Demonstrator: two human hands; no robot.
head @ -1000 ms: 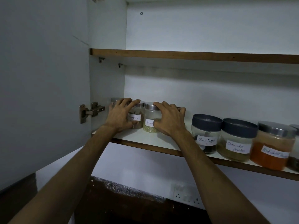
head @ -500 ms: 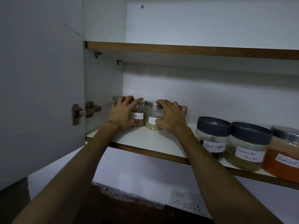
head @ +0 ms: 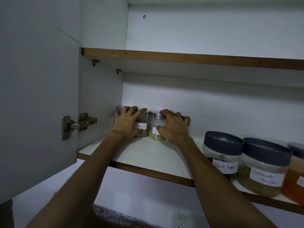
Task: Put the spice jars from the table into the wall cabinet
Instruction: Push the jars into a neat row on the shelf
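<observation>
Small glass spice jars with metal lids stand in a tight group at the back left of the cabinet's lower shelf. My left hand wraps a jar that it mostly hides, and its fingers reach onto the dark-filled labelled jar beside it. My right hand grips a jar it hides, with the thumb on the jar of pale green seeds. Both hands press the group together from either side.
Bigger jars stand at the shelf's right: Black Pepper, Coriander Powder and an orange powder jar. The open cabinet door with its hinge hangs at left. An upper shelf runs above. A wall socket sits below.
The view has shifted, so the shelf sits higher and further left in frame. Both hands stay on the jar group at the back left, pushed slightly deeper.
</observation>
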